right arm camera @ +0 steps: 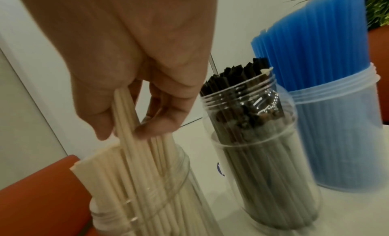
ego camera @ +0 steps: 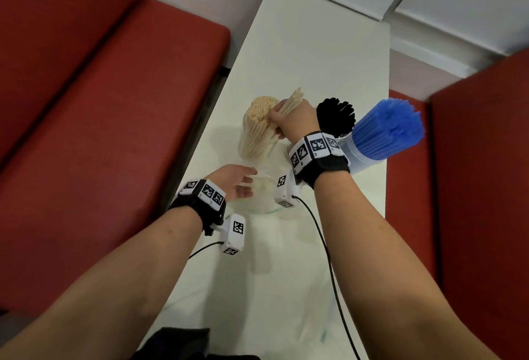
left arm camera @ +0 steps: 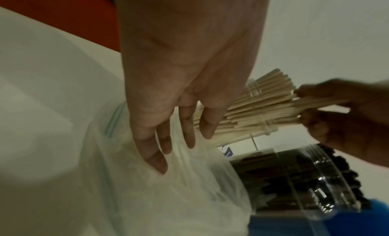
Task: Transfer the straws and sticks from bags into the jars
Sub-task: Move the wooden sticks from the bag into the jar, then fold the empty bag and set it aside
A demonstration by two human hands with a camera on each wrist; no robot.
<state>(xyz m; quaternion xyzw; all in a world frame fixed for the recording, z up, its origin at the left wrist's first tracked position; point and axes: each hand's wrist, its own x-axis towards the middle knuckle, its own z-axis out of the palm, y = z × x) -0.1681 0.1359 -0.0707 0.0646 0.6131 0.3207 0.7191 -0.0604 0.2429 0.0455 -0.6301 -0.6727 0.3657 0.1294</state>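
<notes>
**Beige straws being loaded into the clear jar**

A small bundle of beige straws (right arm camera: 126,116) is pinched by the right hand (ego camera: 294,120) and lowered into the nearly full clear jar (ego camera: 257,142) on the worktop (ego camera: 315,53). The left hand (ego camera: 237,182), fingers relaxed, rests on the plastic bag (left arm camera: 168,181). Next, release seems needed, then another reach into the bag.

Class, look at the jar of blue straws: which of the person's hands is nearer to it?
Right. The right hand grips beige sticks two jars left of the jar of blue straws; the left hand rests on a plastic bag, farther away.
</notes>
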